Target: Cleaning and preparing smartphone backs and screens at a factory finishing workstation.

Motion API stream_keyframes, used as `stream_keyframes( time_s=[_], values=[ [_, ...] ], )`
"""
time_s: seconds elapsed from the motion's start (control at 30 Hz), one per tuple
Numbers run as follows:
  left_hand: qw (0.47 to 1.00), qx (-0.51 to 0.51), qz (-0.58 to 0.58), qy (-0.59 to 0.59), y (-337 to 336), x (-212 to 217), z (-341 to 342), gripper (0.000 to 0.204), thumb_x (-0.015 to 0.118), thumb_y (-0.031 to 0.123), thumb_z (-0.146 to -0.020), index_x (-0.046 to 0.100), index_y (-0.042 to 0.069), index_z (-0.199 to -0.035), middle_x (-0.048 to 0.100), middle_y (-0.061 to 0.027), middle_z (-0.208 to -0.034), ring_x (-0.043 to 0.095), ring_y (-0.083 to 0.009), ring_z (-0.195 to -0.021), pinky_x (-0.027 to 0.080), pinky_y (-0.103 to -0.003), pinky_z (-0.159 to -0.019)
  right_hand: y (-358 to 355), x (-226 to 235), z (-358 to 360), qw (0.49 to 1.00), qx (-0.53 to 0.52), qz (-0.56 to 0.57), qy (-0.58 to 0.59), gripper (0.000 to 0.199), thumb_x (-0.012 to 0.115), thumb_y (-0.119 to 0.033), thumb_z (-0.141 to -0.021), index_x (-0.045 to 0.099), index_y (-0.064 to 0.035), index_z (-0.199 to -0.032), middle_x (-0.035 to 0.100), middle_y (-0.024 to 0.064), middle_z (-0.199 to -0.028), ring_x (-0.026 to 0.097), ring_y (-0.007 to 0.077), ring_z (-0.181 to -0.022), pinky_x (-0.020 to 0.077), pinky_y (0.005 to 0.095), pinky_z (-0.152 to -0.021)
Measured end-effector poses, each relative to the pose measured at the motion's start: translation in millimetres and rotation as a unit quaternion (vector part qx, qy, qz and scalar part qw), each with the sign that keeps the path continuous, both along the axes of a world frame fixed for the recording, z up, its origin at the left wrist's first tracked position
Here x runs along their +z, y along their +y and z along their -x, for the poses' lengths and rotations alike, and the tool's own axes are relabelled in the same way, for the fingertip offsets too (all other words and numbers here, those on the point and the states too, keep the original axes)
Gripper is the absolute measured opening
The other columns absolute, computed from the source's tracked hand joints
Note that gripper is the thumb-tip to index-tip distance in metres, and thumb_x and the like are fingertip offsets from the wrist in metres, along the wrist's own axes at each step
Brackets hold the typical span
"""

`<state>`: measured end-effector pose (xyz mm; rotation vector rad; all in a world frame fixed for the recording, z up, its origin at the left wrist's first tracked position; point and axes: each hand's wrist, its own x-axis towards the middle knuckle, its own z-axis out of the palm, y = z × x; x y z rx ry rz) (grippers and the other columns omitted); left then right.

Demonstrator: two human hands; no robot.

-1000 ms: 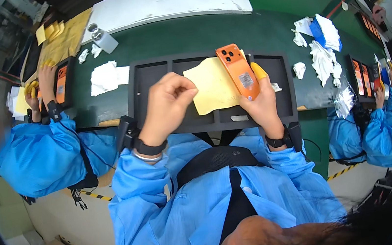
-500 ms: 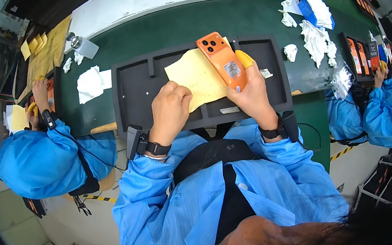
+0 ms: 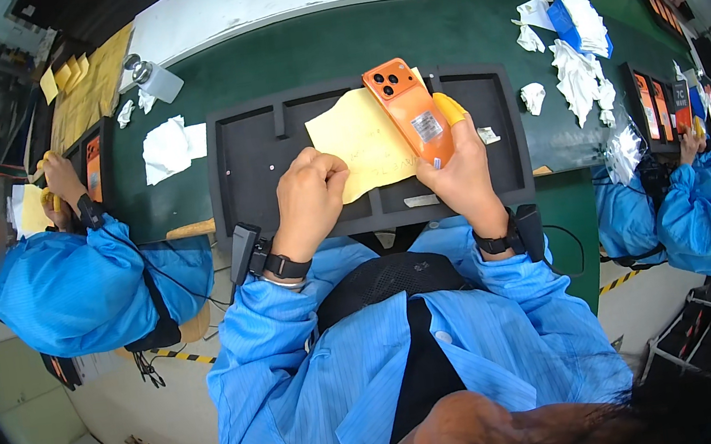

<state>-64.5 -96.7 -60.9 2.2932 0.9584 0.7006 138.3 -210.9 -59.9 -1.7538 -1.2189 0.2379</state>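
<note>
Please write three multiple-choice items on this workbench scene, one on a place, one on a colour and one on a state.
1. Where is the yellow cloth?
A. Over the black foam tray, against the phone
B. On the floor
C. On the white board

2. What colour is the phone?
A. Blue
B. Orange
C. Silver

3. How is the phone held?
A. Lying flat in the tray
B. Held above the tray in the right hand, back side up
C. Held in the left hand

Answers: 1 A, the left hand holds the cloth above the black foam tray. 2 B, its back is orange. 3 B, the right hand grips it with the camera lenses showing.
</note>
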Motion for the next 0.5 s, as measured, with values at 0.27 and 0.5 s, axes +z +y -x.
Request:
stream_keyframes(
  time_s=[0.27,0.5],
  values=[
    [1.000,0.007,0.020,-0.015,0,3,3,0.005,0.073,0.002,-0.081,0.070,-0.001,-0.084,0.062,-0.0098,-0.079,0.060,-0.0189,-0.063,0.047,-0.030,-0.058,0,2,1,1.000,0.000,0.014,0.005,0.065,0.069,-0.004,-0.072,0.048,0.0060,-0.133,0.053,0.0251,-0.130,0.059,0.0437,-0.115,0.0508,0.0430,-0.096],
    [0.994,0.057,0.065,-0.074,4,11,25,0.005,0.072,0.000,-0.082,0.071,-0.002,-0.087,0.062,-0.0066,-0.080,0.058,-0.0126,-0.066,0.047,-0.026,-0.061,-1,3,3,1.000,0.021,-0.013,0.000,0.065,0.068,-0.003,-0.073,0.047,0.0063,-0.134,0.053,0.0243,-0.128,0.060,0.0427,-0.114,0.0509,0.0418,-0.095]
  ],
)
